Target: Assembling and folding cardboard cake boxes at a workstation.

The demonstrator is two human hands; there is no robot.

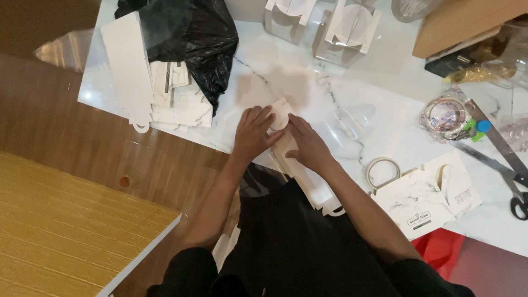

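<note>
We are pressing a flat box (297,165).
Our left hand (253,135) and right hand (309,144) are lying flat, fingers together, on its card.

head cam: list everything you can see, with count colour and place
flat box blank: 1, white, table's near edge, under both hands
table: 1, white marble
stack of flat blanks: 1, white, far left
plastic bag: 1, black, over that stack
folded boxes: 2, white, far edge
tape roll: 1, pale, right of hands
marbled box: 1, white and grey, near right
scissors: 1, black handles, right edge
left hand: pressing the blank
right hand: pressing the blank
</note>
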